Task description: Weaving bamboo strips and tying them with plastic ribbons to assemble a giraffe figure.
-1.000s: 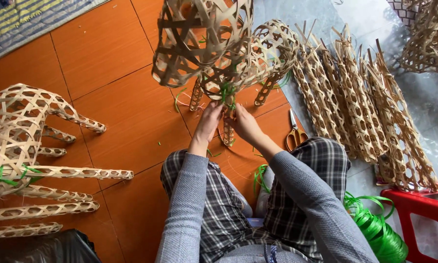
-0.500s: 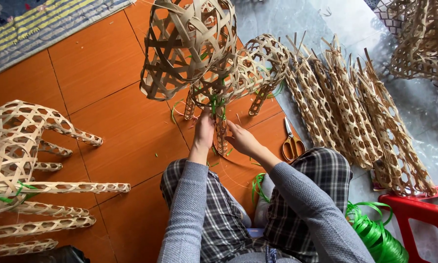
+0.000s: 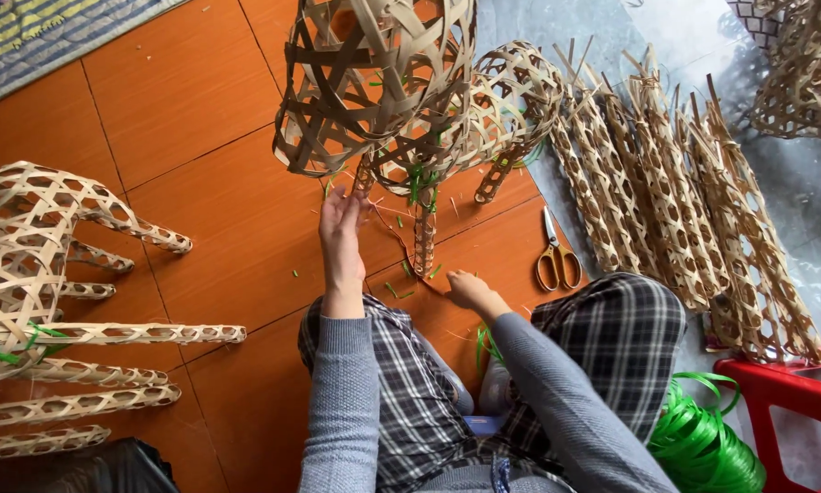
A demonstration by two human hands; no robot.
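We steady one woven bamboo figure (image 3: 401, 100), left hand (image 3: 340, 228) open against it, right hand (image 3: 468, 290) loose beside one pair of scissors (image 3: 557, 256).

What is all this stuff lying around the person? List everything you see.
woven bamboo figure: one, tan, upright at top centre, its legs on the floor
finished woven figures: a few, tan, lying at left
woven bamboo tubes: many, tan, piled at right
scissors: one pair, yellow handles, on the floor beside the tubes
green ribbon roll: one, bottom right
red stool: one, bottom right corner
floor tiles: orange
left hand: raised by the figure's legs, open
right hand: low near the floor, closure unclear
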